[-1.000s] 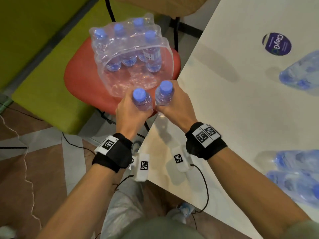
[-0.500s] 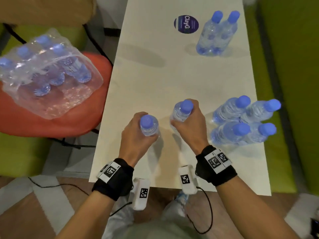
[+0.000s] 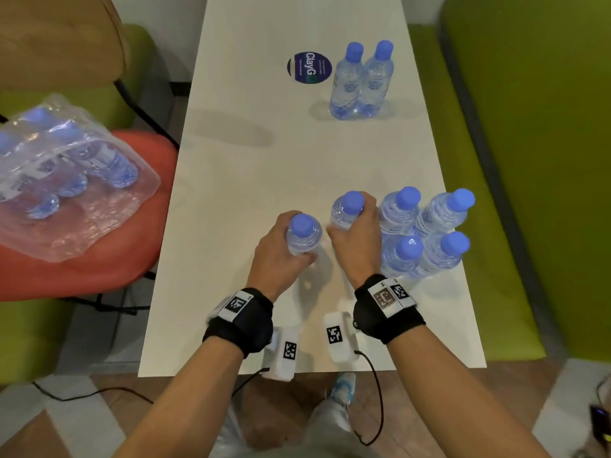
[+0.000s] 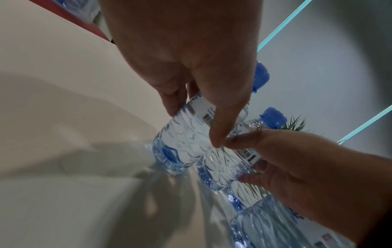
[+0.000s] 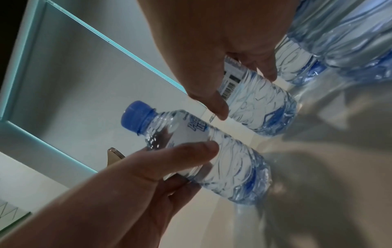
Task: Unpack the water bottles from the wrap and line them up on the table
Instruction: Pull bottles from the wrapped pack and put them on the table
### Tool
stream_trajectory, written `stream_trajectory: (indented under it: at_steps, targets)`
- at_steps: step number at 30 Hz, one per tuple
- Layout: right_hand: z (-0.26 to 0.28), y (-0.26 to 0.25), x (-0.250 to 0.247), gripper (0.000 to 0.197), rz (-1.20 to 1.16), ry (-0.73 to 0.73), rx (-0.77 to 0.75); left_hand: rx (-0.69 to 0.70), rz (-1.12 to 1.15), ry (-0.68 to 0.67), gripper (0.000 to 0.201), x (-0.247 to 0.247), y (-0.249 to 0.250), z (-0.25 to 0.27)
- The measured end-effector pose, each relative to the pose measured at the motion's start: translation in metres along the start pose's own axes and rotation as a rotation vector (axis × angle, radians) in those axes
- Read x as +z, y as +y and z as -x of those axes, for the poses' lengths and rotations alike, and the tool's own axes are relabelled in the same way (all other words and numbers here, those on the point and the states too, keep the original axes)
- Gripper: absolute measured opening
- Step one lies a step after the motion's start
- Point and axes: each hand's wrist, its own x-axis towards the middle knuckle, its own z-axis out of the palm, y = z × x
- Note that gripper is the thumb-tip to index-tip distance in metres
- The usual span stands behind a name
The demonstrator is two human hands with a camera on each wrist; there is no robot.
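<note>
Two clear water bottles with blue caps are held upright over the near part of the white table point(image 3: 251, 166). My left hand point(image 3: 276, 251) grips the left bottle point(image 3: 303, 233) round its body. My right hand point(image 3: 357, 238) grips the right bottle point(image 3: 346, 209) just beside a cluster of several standing bottles point(image 3: 429, 233). The left wrist view shows my left hand point(image 4: 201, 70) on its bottle point(image 4: 182, 144), base at or just above the tabletop. In the right wrist view my right hand point(image 5: 222, 43) holds its bottle point(image 5: 263, 105). The torn wrap pack point(image 3: 62, 183) holds several bottles.
The pack lies on a red chair seat point(image 3: 109, 262) left of the table. Two more bottles point(image 3: 362, 81) stand at the far end beside a round blue sticker point(image 3: 309, 67). Green seating point(image 3: 529, 160) runs along the right side. Cables hang from my wrists at the near edge.
Both hands carried their bottles from the pack on the chair over to the table, then further right, up against the cluster of standing bottles.
</note>
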Motion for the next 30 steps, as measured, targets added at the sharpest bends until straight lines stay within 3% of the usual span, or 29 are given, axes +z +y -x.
stream_trajectory:
  at_steps: [7,13,20,30]
  targets:
    - [0.000,-0.007,-0.007,0.071,0.005,-0.032,0.030,0.017,0.055,-0.020,0.064,-0.001,-0.004,-0.007]
    - [0.002,-0.049,-0.029,0.075,-0.052,0.002,-0.115,-0.013,0.033,-0.102,0.098,-0.014,-0.018,-0.002]
    - [0.008,-0.122,-0.017,0.050,-0.098,0.046,-0.366,-0.065,0.019,0.046,0.067,-0.064,-0.060,0.021]
    - [0.047,-0.158,0.117,0.022,-0.022,-0.376,-0.557,-0.190,-0.022,0.382,0.051,-0.162,-0.127,0.036]
